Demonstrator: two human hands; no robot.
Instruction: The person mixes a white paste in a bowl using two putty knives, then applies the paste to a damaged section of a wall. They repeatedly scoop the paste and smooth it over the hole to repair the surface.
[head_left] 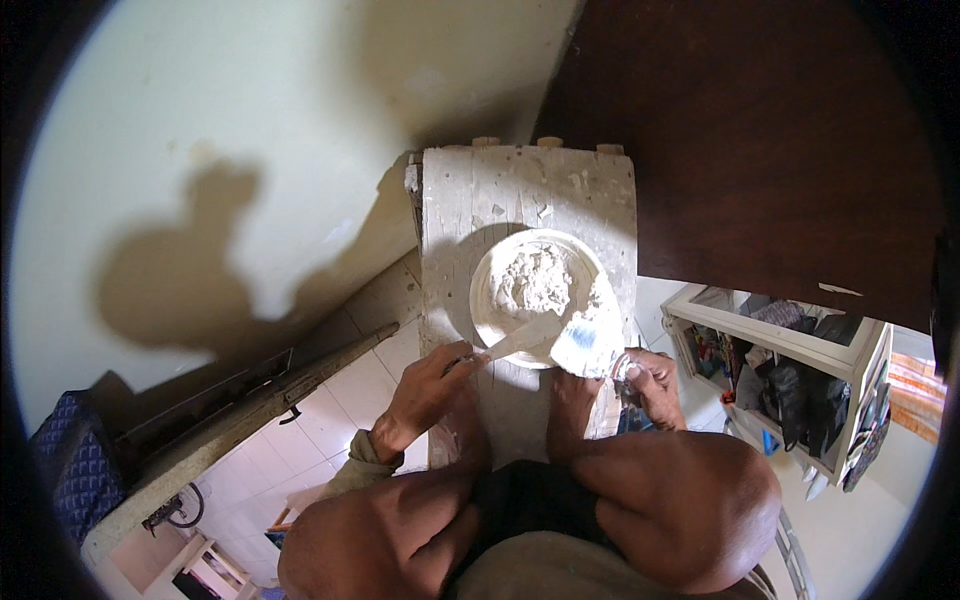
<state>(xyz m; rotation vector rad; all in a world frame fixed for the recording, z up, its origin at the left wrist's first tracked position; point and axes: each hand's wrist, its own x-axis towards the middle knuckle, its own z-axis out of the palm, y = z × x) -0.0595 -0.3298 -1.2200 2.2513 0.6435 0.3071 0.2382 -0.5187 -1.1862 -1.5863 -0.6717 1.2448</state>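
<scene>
A round white bucket [477,300] stands on a worn wooden platform [455,190] in front of my bare feet. Lumpy white putty [532,278] lies inside it. The fingers of my left hand [425,395] wrap round the handle of a putty knife [527,334], whose whitened blade reaches over the bucket's near rim. To the right, my right hand [652,388] grips the handle of a wide scraper [585,347]. White putty coats the scraper's broad blade, which overlaps the bucket's right rim. The two blades come close together; whether they touch I cannot tell.
A pale wall [200,90] rises on the left and a dark brown panel [740,130] on the right. Well below the platform is the tiled floor [300,430]. A white cabinet [845,363] full of things stands low at the right. A wooden ledge [340,352] runs along the left.
</scene>
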